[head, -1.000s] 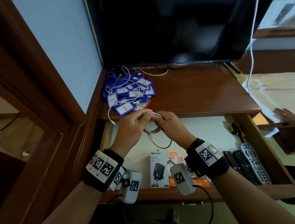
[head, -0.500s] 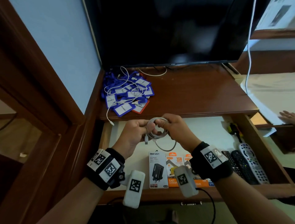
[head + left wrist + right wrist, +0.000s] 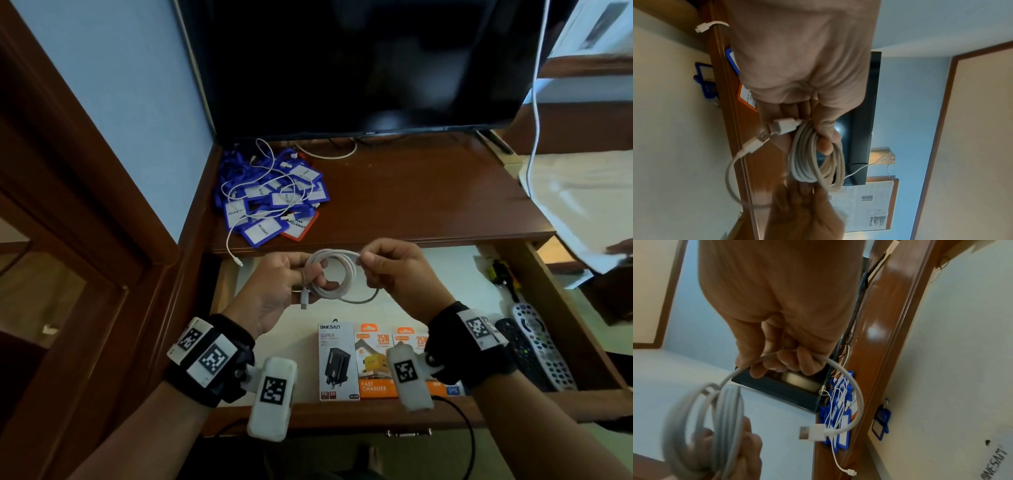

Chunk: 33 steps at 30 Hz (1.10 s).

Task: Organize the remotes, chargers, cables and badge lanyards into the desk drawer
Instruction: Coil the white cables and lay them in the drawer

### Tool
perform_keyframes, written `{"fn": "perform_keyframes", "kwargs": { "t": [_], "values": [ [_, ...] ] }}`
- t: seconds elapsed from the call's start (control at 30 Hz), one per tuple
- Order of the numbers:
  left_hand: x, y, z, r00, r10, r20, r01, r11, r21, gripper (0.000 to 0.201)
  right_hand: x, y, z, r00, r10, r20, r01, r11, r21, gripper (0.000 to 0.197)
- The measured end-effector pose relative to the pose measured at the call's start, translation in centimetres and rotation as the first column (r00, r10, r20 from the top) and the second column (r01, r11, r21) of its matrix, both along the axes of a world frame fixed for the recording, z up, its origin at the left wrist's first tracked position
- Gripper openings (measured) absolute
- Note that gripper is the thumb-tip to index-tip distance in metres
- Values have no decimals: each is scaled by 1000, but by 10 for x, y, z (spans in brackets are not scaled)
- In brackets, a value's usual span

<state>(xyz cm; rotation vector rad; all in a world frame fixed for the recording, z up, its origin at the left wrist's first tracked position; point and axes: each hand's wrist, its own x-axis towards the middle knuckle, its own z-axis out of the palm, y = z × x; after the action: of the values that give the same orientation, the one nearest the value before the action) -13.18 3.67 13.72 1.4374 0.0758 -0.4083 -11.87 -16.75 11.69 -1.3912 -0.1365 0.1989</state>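
Left grip [image 3: 274,284] clasps the coiled cable [image 3: 330,274] above the drawer [image 3: 565,298]; right grip [image 3: 394,274] pinches its 3 o'clock side.

Coiled cable [image 3: 330,274]: a small tight bundle hidden between both fists a second ago, now a wide round coil spread open between them.
Left hand [image 3: 274,284]: shifted left, gripping the coil's left side with a plug hanging below.
Right hand [image 3: 394,274]: shifted right, now pinching the coil's top right strand.
Loose tail: shorter, drawn into a shallow loop under the coil.
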Motion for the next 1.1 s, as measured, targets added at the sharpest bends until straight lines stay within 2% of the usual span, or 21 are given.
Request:
{"fn": "perform_keyframes", "kwargs": {
  "t": [0.07, 0.17, 0.23, 0.4, 0.5, 0.57, 0.63, 0.77, 0.87, 0.93, 1.0, 1.1],
  "values": [
    [1, -4, 0, 999, 15, -33, -17, 996, -83, 13, 6, 9, 1, 997, -55, 63, 58, 997, -45, 22],
    [7, -9, -1, 996, 78, -43, -84, 983, -161, 28, 16, 24, 8, 983, -144, 110, 154, 985, -82, 16],
    [13, -11, 0, 987, 157, -32, -161, 974, -158, 21, 19, 30, 7, 976, -185, 111, 195, 978, -80, 13],
    [17, -20, -1, 960, 279, -10, -279, 956, -92, 14, 16, 36, -6, 974, -223, 34, 224, 973, -50, 13],
    [15, -29, -8, 933, 358, -29, -359, 931, -68, 14, 8, 44, -12, 957, -278, -85, 282, 959, 39, 16],
    [12, -32, -13, 912, 408, -54, -410, 910, -57, 13, 1, 49, -16, 953, -253, -169, 279, 947, 159, 27],
    [10, -31, -17, 892, 447, -66, -450, 892, -37, 13, -5, 53, -16, 956, -212, -202, 254, 944, 213, 42],
    [7, -27, -22, 883, 466, -51, -466, 884, 15, 15, -9, 51, -10, 982, -141, -127, 152, 985, 78, 51],
    [5, -24, -24, 894, 445, -45, -445, 895, 25, 14, -7, 48, -4, 988, -122, -99, 119, 992, -38, 40],
    [4, -22, -26, 907, 420, -34, -418, 907, 47, 13, -6, 46, -1, 982, -172, -80, 164, 981, -99, 23],
    [2, -21, -27, 927, 376, 4, -374, 921, 110, 14, -7, 47, -2, 975, -206, -83, 197, 975, -104, 9],
    [1, -20, -28, 941, 330, 70, -337, 924, 180, 18, -9, 55, -6, 967, -229, -111, 220, 971, -89, 8]
  ]
}}
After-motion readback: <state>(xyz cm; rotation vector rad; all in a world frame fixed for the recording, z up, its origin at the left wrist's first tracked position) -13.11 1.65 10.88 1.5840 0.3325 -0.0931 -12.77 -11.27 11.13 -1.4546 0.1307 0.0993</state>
